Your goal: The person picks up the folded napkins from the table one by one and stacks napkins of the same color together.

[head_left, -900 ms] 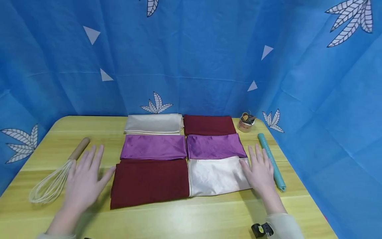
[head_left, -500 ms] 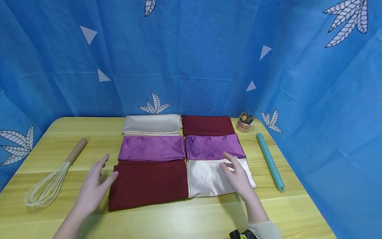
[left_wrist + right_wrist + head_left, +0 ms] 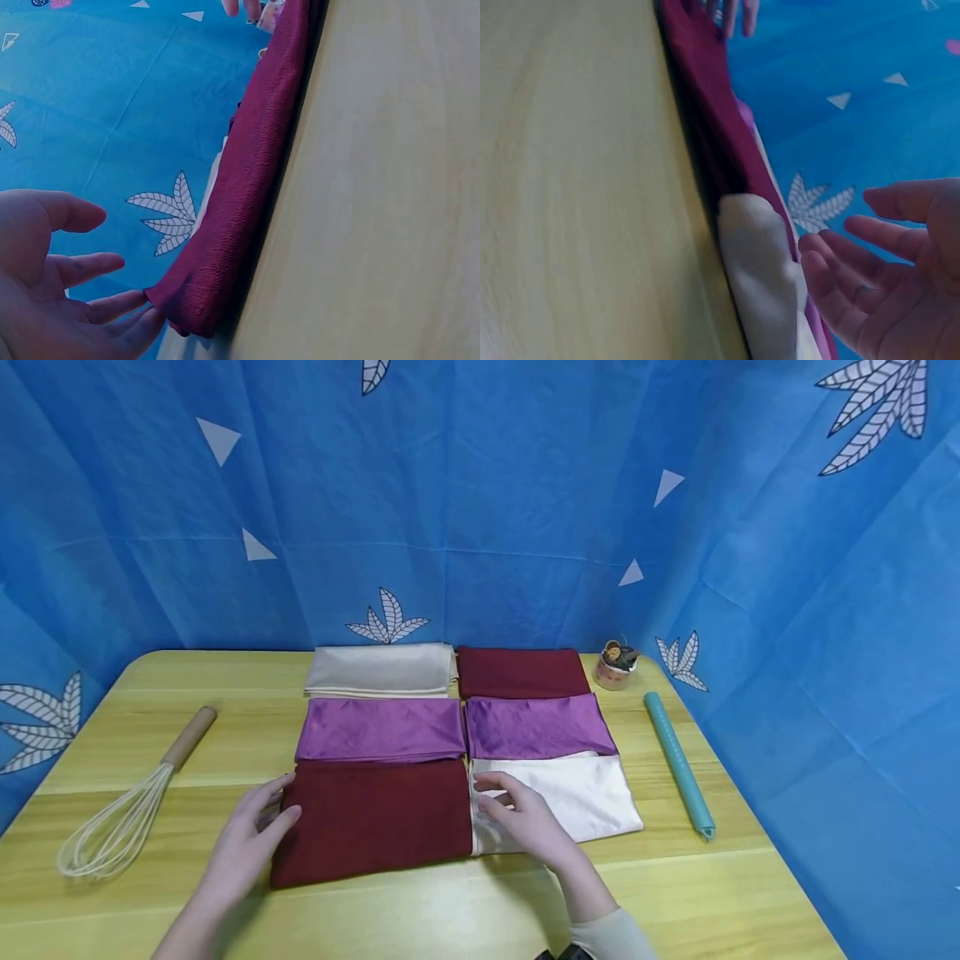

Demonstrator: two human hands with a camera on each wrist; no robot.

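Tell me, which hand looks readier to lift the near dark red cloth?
Probably the left hand: its fingertips already touch the near dark red cloth at its left edge. The right hand hovers over the cream cloth, near the seam between the two.

place: staged recording booth (not a lived-in room) | evidence: blue leaf-print backdrop (image 3: 525,510) enclosing a wooden table (image 3: 450,910) on the far and side edges

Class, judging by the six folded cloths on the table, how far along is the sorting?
Done: six folded cloths lie in a tidy grid, none stacked. In hand: the left hand touches the front dark red cloth at its left edge; the right hand rests open on the front cream cloth. Left: probably lifting these; no grip is taken yet.
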